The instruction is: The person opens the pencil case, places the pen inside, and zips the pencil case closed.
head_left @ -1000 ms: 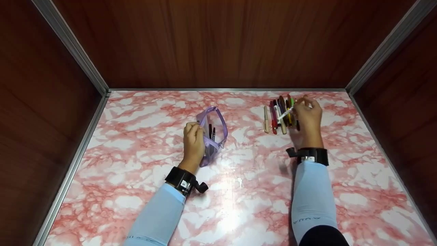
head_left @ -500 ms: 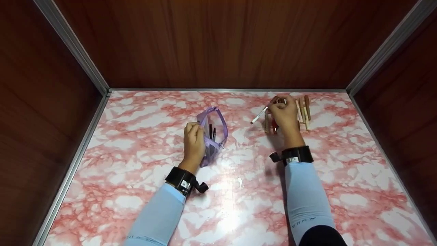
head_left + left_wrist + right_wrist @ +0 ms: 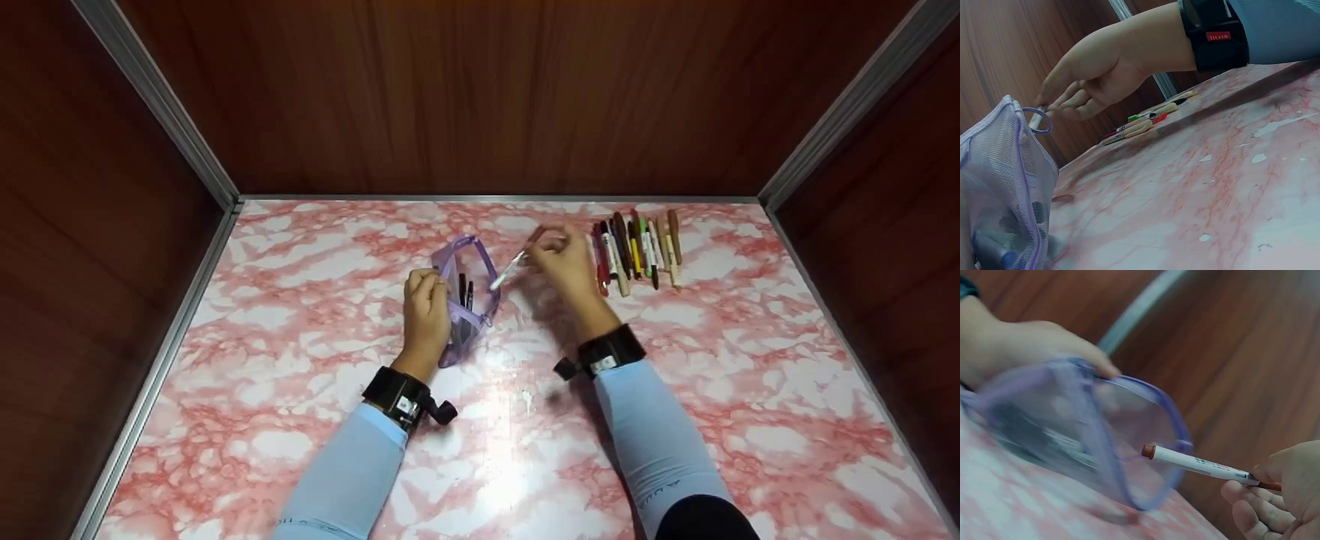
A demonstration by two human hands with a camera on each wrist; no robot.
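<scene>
A purple mesh zip pencil pouch point(image 3: 491, 270) stands on the table with its mouth spread apart, and a couple of dark pens point(image 3: 463, 289) are inside. My left hand point(image 3: 426, 304) grips the pouch's left rim. Between thumb and fingers, my right hand point(image 3: 566, 259) pinches a white marker with brown ends point(image 3: 1202, 464). This marker slants down to the left, its lower tip at the pouch's right rim in the head view. In the right wrist view the pouch point(image 3: 1089, 422) is blurred, and the right hand point(image 3: 1275, 495) covers the marker's rear end.
A row of several pens and markers point(image 3: 637, 251) lies on the right of the red-and-white marbled table point(image 3: 300, 300). Brown wood panels point(image 3: 480, 97) with metal edging close off the back and both sides.
My right hand has moved left from the pen row to the pouch, carrying the white marker. The left hand and the pouch have stayed in place.
</scene>
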